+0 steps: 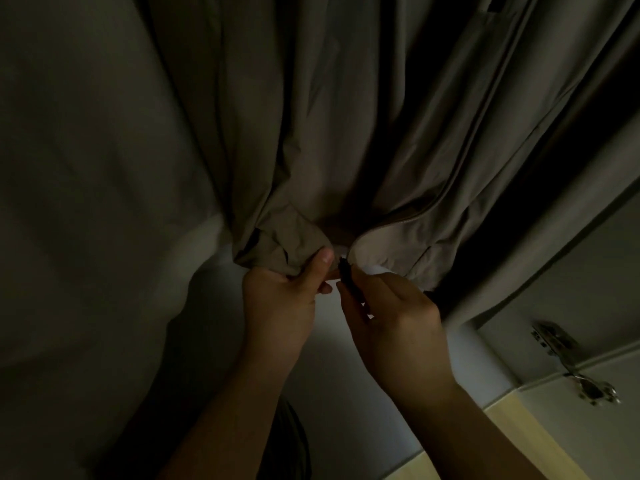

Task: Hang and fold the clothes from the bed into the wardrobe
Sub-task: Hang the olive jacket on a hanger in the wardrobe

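Hands at the jacket hem

Both forearms rise from the lower edge to mid-frame. The left hand (277,299) grips the crumpled hem of the beige jacket (311,133), thumb pressed on top. The right hand (391,313) pinches a small dark zip pull (348,275) at the opposite hem. The jacket hangs in long smooth folds across the upper centre, its top cut off. Dimness hides the zip's teeth.

text: none legible | labels, brands, numbers: none | scene dim; jacket (346,133) shows no readable mark
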The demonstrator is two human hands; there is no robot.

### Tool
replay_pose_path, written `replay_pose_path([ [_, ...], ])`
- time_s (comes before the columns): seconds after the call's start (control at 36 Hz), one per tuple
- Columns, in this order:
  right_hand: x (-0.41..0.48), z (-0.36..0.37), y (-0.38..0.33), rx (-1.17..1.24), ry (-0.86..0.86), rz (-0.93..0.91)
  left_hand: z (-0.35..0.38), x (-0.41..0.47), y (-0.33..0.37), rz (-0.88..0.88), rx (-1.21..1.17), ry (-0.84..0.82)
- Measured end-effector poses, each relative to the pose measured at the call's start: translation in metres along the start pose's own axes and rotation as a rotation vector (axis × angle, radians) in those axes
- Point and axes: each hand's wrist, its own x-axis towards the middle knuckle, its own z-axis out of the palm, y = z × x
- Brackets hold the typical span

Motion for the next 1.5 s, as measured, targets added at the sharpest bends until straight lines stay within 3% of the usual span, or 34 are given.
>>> replay_pose_path([
  [0.44,0.000,0.002,0.001,-0.038,-0.023,0.002,0.002,-0.003,0.001,0.005,0.037,0.010],
  [0.78,-0.004,0.004,0.005,-0.204,0.008,-0.187,-0.008,0.014,-0.002,-0.027,0.254,-0.130],
  [0.92,-0.008,0.008,0.008,-0.183,-0.041,-0.171,-0.014,0.017,0.000,-0.234,0.047,-0.222],
  [1.22,-0.014,0.013,0.014,-0.121,-0.064,-0.222,-0.022,0.023,0.006,-0.261,0.087,-0.268],
  [1.5,-0.014,0.015,0.012,-0.154,-0.039,-0.243,-0.032,0.031,0.005,-0.312,0.066,-0.416],
])
